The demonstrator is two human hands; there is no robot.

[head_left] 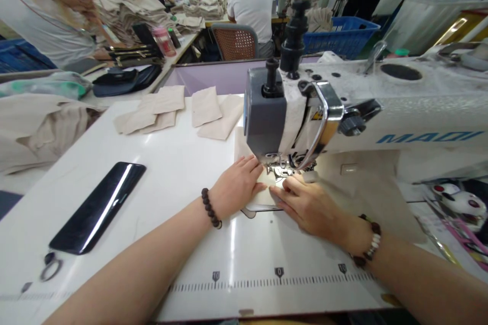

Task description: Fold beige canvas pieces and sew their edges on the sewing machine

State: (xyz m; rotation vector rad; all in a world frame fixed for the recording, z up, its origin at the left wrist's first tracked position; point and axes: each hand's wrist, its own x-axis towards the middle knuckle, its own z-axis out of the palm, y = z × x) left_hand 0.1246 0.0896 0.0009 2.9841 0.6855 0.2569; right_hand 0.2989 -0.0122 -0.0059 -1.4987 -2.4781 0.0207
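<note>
Two hands (236, 188) (308, 208), two bead bracelets (210, 207) (369, 244) (one per wrist), one sewing machine (265, 111).

Machine head (265, 111) blocks straight path fwd from L hand (236, 187) & R hand (307, 208); gap btwn hands at needle is tight, cloth piece (253, 190) lying under them. L of head, a hand can pass over white table (179, 157) to beige fabric pieces (206, 106), lying flat, low obstacle only. Black phone (97, 208) stands in path further L, snips (51, 266) past it nr table edge. Wide passage btwn phone & L wrist. Machine arm (381, 132) walls off R side above R hand. Lilac panel (213, 78) limits reach at far edge.
</note>
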